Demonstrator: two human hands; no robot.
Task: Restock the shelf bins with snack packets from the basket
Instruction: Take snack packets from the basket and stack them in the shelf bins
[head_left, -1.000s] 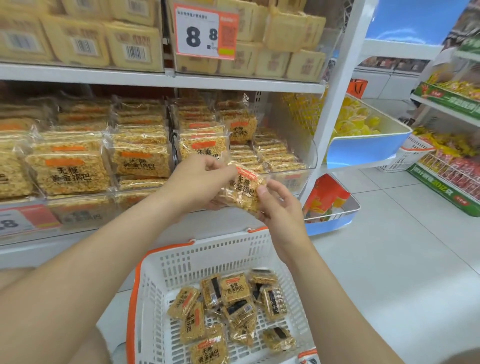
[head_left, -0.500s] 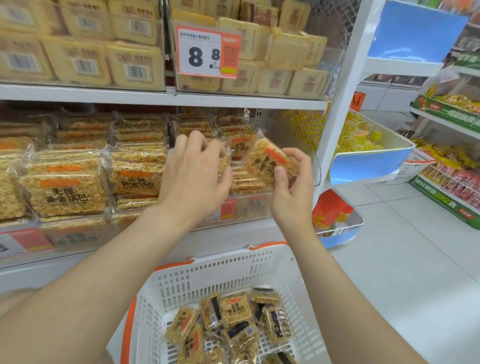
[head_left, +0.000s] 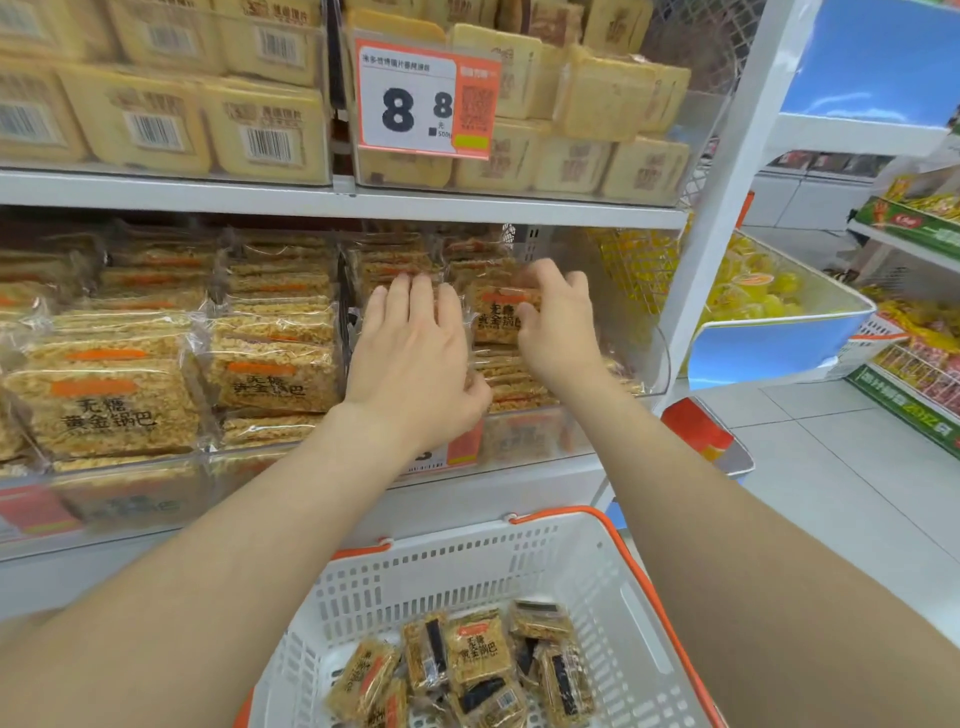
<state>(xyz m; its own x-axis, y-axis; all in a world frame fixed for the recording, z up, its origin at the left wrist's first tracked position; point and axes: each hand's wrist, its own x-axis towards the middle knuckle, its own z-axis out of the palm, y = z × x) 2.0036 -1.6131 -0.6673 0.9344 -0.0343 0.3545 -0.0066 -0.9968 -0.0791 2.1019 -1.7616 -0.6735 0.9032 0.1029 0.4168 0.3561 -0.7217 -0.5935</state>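
Here the white shelf (head_left: 467, 208) fills most of the view, its upper level stacked with pale packs (head_left: 249, 130) behind a price tag (head_left: 426, 98) reading 8.8. Below it a row of clear bins holds golden, orange-labelled packets, and both hands reach into the rightmost shelf bin (head_left: 524, 441). Lower down, just in front of the shelf, stands a white basket (head_left: 467, 571) with an orange rim and handles; a loose heap of snack packets (head_left: 478, 654) lies on its floor. The left hand (head_left: 415, 358) lies flat against the stack on the left side of that bin, its fingers (head_left: 421, 301) straight and close together, thumb tucked low towards the right, holding nothing. The right hand (head_left: 561, 327) is just beside it, holding one packet (head_left: 498, 322) upright, label facing out, above the packets lying flat in the bin. Its thumb presses on the packet's front near the right edge while the other fingers curl over the top right corner, so the packet sits left of the palm, pinched at its right side, between the two hands
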